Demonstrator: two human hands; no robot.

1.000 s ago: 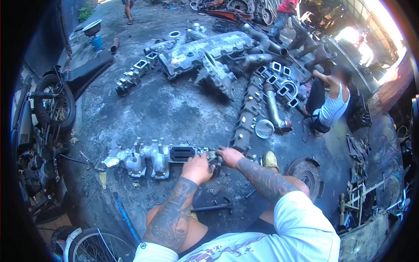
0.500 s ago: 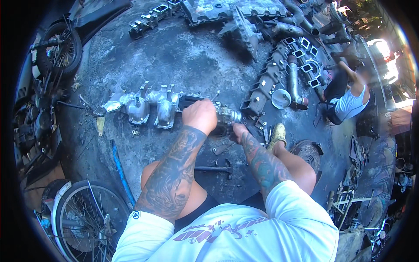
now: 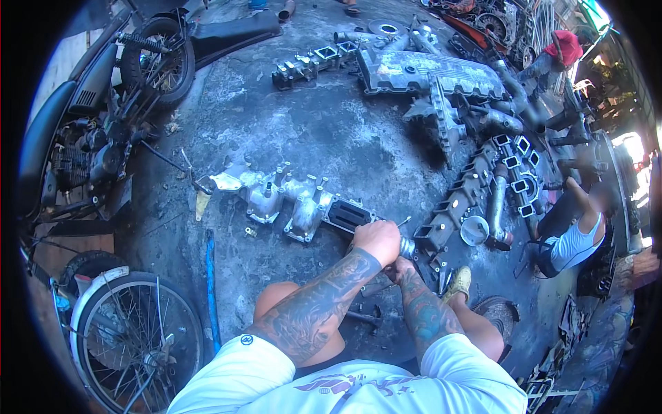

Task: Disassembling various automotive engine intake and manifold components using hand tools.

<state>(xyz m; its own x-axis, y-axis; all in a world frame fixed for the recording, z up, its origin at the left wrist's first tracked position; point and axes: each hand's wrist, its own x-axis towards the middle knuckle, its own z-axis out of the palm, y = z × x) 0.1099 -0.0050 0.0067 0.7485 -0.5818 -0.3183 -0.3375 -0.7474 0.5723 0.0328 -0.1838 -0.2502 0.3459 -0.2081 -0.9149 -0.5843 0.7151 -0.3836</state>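
Observation:
A long silvery cast-metal engine part, seemingly an intake manifold (image 3: 303,215), lies on the ground in front of me. Its right end has a dark rectangular opening and a round metal pipe stub (image 3: 408,248). My left hand (image 3: 377,241) is closed in a fist over that end; what its fingers grip is hidden. A thin rod tip (image 3: 405,221) shows just beyond the knuckles. Tucked close below the stub is my right hand (image 3: 398,270), its fingers curled in at the part's near side. Whatever it holds cannot be made out.
Dark manifolds (image 3: 455,204), a metal tube (image 3: 498,201) and small loose hardware lie to the right. A large engine cover (image 3: 431,73) rests at the back. Motorcycle (image 3: 103,159) and spoked wheel (image 3: 141,348) stand left. A seated person (image 3: 572,238) is at right, another person in red (image 3: 564,48) farther back.
My view has tilted up and swung left, so the scene sits lower and farther right. My right hand has come nearer to my left hand, which stays closed at the part's right end.

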